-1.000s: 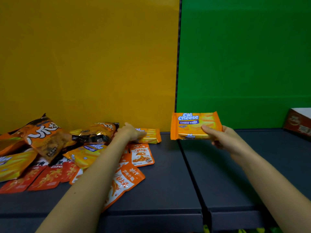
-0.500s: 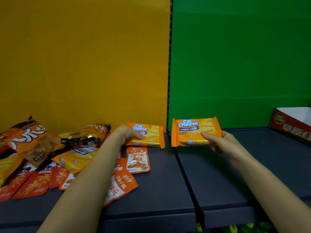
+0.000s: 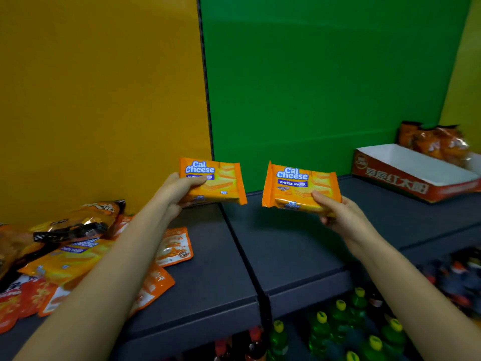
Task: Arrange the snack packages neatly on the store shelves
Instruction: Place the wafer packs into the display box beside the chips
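My left hand (image 3: 178,192) grips an orange Cal Cheese wafer pack (image 3: 221,182) by its left end, lifted above the dark grey shelf (image 3: 208,277) near the yellow-green panel seam. My right hand (image 3: 338,213) holds a second Cal Cheese wafer pack (image 3: 294,186) upright by its lower right corner, in front of the green back panel. A loose pile of snack packages (image 3: 73,246) lies on the left of the shelf, with small orange sachets (image 3: 173,247) beside my left forearm.
A red and white cardboard tray (image 3: 413,175) sits at the right rear of the shelf, with orange bags (image 3: 437,143) behind it. Green bottles with yellow caps (image 3: 338,327) stand on the lower shelf. A seam divides the shelf boards.
My left hand has lifted the second wafer pack off the shelf and up to the level of the right one. The view has shifted right, revealing the tray and lower shelf.
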A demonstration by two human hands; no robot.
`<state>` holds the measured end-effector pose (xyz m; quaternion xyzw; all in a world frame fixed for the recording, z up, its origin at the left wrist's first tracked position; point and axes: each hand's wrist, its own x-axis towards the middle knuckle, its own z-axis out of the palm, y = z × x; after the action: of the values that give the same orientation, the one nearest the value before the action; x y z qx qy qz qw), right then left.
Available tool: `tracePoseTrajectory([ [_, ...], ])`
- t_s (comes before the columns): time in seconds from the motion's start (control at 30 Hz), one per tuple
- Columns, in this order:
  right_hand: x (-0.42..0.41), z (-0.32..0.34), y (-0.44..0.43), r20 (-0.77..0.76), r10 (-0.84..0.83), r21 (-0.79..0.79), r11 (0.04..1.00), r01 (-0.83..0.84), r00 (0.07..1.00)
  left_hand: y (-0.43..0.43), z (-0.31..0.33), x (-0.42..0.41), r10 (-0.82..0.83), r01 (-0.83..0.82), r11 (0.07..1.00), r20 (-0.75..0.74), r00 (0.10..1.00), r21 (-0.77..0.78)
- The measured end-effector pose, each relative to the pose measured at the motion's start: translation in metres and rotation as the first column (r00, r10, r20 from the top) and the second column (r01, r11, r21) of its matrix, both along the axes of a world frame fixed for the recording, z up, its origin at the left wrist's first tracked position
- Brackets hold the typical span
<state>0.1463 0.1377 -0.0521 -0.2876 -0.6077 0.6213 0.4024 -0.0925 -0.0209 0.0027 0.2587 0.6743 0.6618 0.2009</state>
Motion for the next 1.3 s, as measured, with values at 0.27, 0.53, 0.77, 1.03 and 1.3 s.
tracePoseTrajectory([
  [0.27, 0.103, 0.006, 0.051, -0.055, -0.128, 0.013, 0.992, 0.129, 0.99, 0.071, 0.001, 0.097, -0.151, 0.15, 0.988, 0.029, 0.988, 0.033],
  [0.53, 0.239, 0.012, 0.138, -0.01, -0.241, 0.042, 0.97, 0.241, 0.97, 0.175, -0.011, 0.218, -0.264, 0.249, 0.959, 0.109, 0.958, 0.134],
  [0.77, 0.303, 0.016, 0.211, -0.046, -0.279, -0.003, 0.96, 0.279, 0.959, 0.256, -0.017, 0.29, -0.281, 0.254, 0.951, 0.156, 0.947, 0.176],
  [1.03, 0.321, 0.02, 0.286, -0.059, -0.257, 0.002, 0.966, 0.258, 0.965, 0.342, -0.015, 0.315, -0.309, 0.284, 0.944, 0.153, 0.939, 0.166],
  [1.3, 0.29, 0.037, 0.38, -0.046, -0.255, 0.079, 0.963, 0.258, 0.966, 0.438, 0.001, 0.286, -0.321, 0.297, 0.941, 0.152, 0.935, 0.159],
])
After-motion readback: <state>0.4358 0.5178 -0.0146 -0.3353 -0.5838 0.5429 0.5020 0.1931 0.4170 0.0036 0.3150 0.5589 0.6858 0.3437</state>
